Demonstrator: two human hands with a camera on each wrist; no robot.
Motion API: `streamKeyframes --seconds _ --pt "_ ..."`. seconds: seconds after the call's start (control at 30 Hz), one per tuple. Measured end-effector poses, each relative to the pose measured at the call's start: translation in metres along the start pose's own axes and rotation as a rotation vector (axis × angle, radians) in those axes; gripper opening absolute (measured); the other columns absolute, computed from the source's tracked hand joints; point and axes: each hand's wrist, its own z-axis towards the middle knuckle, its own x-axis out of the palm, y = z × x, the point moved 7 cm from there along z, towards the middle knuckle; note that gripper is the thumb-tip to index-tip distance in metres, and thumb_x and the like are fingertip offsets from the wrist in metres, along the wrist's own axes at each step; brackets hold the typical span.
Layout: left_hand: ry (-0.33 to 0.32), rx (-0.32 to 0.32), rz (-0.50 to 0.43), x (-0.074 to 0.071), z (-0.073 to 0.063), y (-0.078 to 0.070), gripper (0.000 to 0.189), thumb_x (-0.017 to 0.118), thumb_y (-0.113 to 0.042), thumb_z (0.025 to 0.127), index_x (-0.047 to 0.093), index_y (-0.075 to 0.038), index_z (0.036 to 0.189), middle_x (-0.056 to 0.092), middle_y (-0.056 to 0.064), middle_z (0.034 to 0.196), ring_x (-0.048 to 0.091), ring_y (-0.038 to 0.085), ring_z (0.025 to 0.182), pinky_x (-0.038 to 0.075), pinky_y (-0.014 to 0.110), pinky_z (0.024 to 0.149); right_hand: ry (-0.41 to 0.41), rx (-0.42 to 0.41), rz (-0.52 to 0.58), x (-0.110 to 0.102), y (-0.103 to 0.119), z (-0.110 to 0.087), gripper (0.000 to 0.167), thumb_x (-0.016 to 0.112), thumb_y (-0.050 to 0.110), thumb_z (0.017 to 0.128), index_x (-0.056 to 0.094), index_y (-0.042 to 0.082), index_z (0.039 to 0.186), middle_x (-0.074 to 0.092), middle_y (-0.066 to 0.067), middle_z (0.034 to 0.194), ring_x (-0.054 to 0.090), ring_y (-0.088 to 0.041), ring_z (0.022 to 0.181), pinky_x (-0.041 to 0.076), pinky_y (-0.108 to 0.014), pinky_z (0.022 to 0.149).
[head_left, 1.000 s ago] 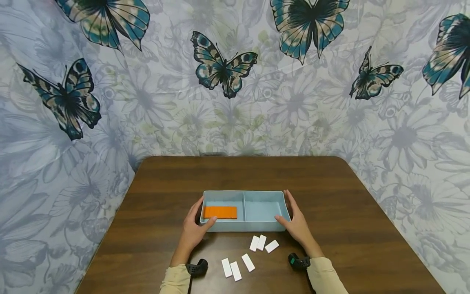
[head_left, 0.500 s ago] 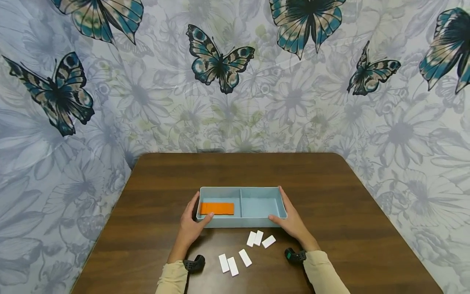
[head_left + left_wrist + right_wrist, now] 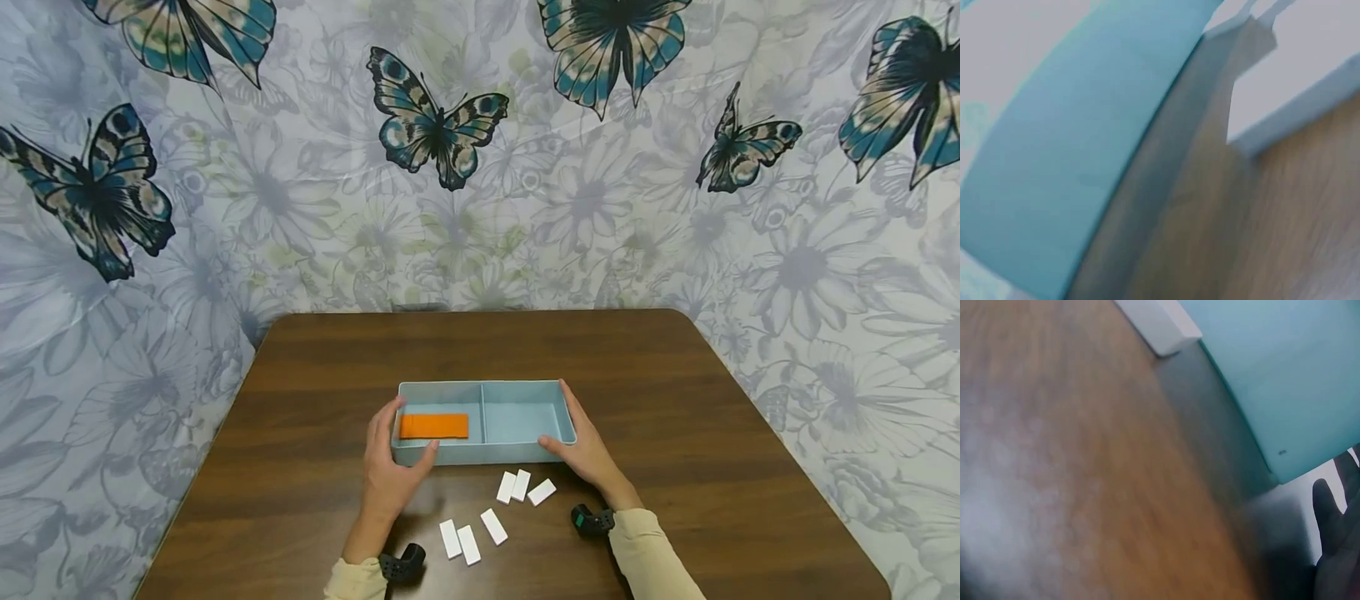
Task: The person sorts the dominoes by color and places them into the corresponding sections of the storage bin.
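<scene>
A light-blue two-compartment box (image 3: 525,454) sits on the brown table. In its left compartment lies a flat orange rectangular piece (image 3: 433,426). At the box's left end is my left hand (image 3: 392,479), fingers extended beside the wall and thumb raised at the front. My right hand (image 3: 592,458) holds the right end, its thumb on the front rim and fingers along the side wall. In the right wrist view, dark fingers (image 3: 1332,519) show beyond the box corner. Several small white rectangular blocks (image 3: 493,527) lie in front of the box.
The wooden table (image 3: 712,467) extends around the box on all sides. Behind it hangs a cloth (image 3: 585,208) printed with butterflies and flowers. A black wrist device (image 3: 402,563) is on the left wrist, another (image 3: 592,521) on the right.
My left hand has drawn slightly toward me, and its thumb has tipped upward off the front rim. My right hand keeps its place. The box stays put while the head view shifts a little.
</scene>
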Motion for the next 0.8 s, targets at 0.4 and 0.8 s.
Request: streamKeyframes --seconds 0.4,0.8 --pt "0.636 0.054 0.043 0.076 -0.019 -0.053 0.044 0.08 -0.02 0.09 0.067 -0.01 0.132 0.069 0.001 0.127 0.065 0.02 0.115 0.056 0.039 0.098 -0.009 0.006 0.0 -0.003 -0.002 -0.001 0.105 0.082 0.036 0.084 0.018 0.025 0.167 0.027 -0.011 0.169 0.047 -0.041 0.137 0.044 -0.063 0.103" --pt "0.814 0.088 0.173 0.103 -0.045 -0.045 0.05 0.08 -0.022 0.09 0.065 -0.004 0.135 0.069 0.005 0.132 0.062 0.022 0.12 0.052 0.038 0.104 -0.002 0.028 0.003 -0.002 -0.002 -0.004 0.105 0.082 0.036 0.085 0.017 0.024 0.167 0.029 -0.013 0.168 0.05 -0.041 0.133 0.045 -0.062 0.102"
